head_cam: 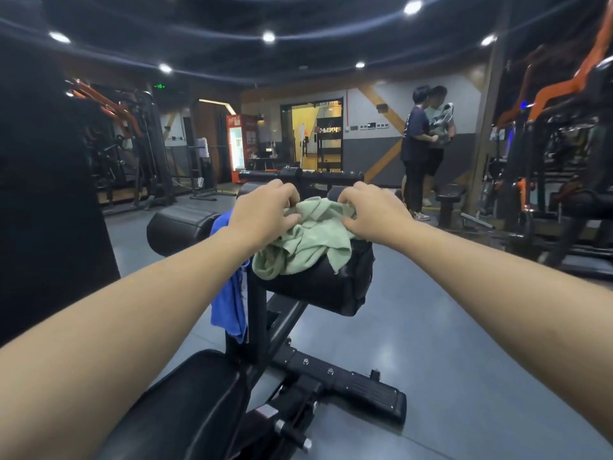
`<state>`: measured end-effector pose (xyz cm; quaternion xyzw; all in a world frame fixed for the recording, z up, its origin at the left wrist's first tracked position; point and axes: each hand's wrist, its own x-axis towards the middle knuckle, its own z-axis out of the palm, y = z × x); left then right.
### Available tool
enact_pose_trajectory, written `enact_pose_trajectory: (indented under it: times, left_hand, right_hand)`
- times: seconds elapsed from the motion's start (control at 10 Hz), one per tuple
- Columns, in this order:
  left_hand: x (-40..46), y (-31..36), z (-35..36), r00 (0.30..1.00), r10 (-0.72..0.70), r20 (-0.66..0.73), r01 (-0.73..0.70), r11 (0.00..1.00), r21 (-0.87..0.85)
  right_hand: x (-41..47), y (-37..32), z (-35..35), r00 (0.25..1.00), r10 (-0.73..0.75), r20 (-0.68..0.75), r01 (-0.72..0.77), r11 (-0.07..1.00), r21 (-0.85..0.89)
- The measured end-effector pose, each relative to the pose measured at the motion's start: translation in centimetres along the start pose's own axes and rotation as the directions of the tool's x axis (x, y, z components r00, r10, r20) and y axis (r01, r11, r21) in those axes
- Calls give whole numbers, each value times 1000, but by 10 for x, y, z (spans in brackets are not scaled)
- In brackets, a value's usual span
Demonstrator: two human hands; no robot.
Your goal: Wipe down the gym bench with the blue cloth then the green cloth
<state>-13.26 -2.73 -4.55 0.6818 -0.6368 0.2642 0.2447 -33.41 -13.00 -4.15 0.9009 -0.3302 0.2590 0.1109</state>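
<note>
A crumpled green cloth [306,240] lies on top of the right black roller pad [328,287] of the gym bench. My left hand [265,210] pinches the cloth's left upper edge with curled fingers. My right hand [371,212] grips its right upper edge. A blue cloth [229,303] hangs down over the bench's upright post, under my left forearm. The black bench seat [185,410] is at the bottom, close to me. A second roller pad [180,227] sticks out to the left.
The bench's black steel foot [358,390] stretches right across the grey floor. Two people [423,151] stand at the back right. Weight machines [560,154] line the right side, more racks [126,144] the left. A dark shape [43,194] fills the left edge.
</note>
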Motion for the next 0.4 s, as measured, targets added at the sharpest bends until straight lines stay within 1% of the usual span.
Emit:
enact_pose_trajectory:
  times: [0.1,0.2,0.3,0.4]
  left_hand:
    - [-1,-5,-7,999,-5,-46,4,999,-39]
    - [-1,-6,-18,999,16,-35,-16,1000,-6]
    - [-9,-9,-31,999,26,-39,-26,1000,-2]
    - [-20,-12,-45,998,46,-32,-45,998,37]
  right_hand:
    - [2,-2,1,996,-31,-83,31,999,6]
    - [2,-7,-9,993,-59,-99,62,998,25]
    - [1,-18,-15,987,-114,-117,117,993,15]
    - [-1,-31,-19,979,-149,-136,150,989,-3]
